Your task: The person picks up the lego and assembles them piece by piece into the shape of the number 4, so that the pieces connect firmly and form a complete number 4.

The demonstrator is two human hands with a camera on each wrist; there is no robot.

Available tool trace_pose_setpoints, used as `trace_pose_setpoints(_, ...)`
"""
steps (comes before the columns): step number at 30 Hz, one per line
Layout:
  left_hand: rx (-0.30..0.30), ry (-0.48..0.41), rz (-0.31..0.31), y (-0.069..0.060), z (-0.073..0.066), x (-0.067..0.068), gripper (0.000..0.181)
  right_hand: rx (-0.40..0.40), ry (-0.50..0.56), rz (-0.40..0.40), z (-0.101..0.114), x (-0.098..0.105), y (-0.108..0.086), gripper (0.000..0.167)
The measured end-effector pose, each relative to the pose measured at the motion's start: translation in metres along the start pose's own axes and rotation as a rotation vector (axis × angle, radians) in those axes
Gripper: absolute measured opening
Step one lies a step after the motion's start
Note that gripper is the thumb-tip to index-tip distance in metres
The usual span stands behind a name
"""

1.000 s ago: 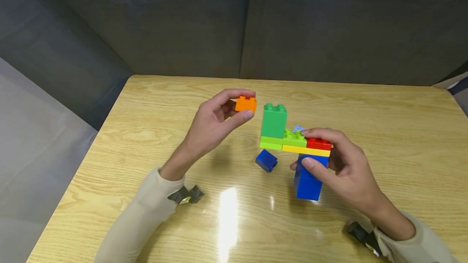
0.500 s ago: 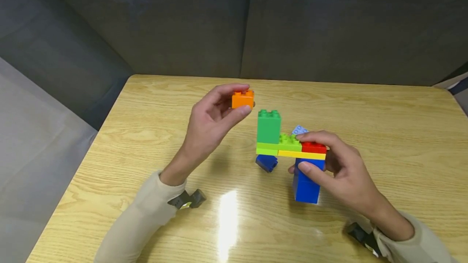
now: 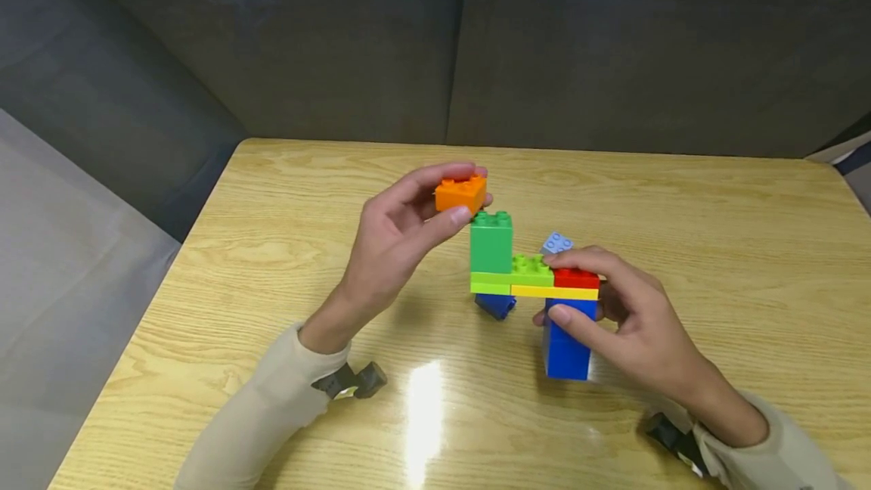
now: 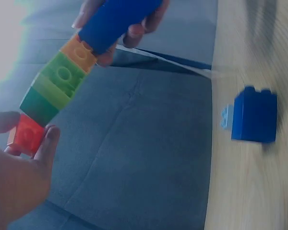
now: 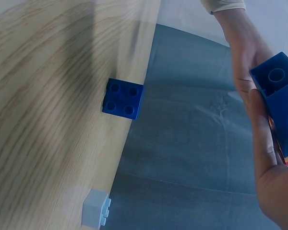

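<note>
My left hand [image 3: 395,240] pinches an orange toy brick [image 3: 460,194] between thumb and fingers. The brick sits tilted at the upper left edge of a tall green brick [image 3: 491,245]; whether the two touch I cannot tell. That green brick stands on lime bricks [image 3: 533,271], beside a red brick [image 3: 575,278] and above a yellow plate [image 3: 554,293]. Stacked blue bricks [image 3: 568,350] form a leg under the plate's right end. My right hand [image 3: 640,316] grips this assembly at the red and upper blue bricks, off the table in the wrist views.
A loose dark blue brick [image 3: 495,305] lies on the wooden table [image 3: 327,429], partly hidden behind the assembly. Farther back lies a light blue brick [image 3: 557,243]. Grey cloth [image 3: 449,44] hangs behind the table's far edge.
The assembly has shifted left and slightly toward me in my right hand, now overlapping the loose blue brick. The orange brick has tilted and come right, over the green brick's corner.
</note>
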State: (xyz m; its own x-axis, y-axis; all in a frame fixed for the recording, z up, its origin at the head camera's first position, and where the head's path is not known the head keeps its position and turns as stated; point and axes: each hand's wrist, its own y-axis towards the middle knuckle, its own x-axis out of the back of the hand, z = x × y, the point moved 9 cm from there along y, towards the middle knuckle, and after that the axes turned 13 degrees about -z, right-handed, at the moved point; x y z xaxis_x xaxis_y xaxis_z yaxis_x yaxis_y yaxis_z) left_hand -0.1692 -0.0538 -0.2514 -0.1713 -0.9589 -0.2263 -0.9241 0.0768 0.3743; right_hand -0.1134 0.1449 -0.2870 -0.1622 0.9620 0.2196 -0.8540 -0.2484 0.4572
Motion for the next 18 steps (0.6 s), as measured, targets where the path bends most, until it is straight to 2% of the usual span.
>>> trace_pose_setpoints(9,0.026,-0.011,0.091,-0.0043,0.0010,-0.0085,0.043,0.011,-0.027,0.000,-0.0001,-0.0004,-0.0003,0.050)
trace_pose_setpoints(18,-0.024,0.082,0.120,-0.0047,0.0012,-0.0095,0.043,-0.006,-0.032,-0.006,-0.0008,0.0014,-0.0002,0.051)
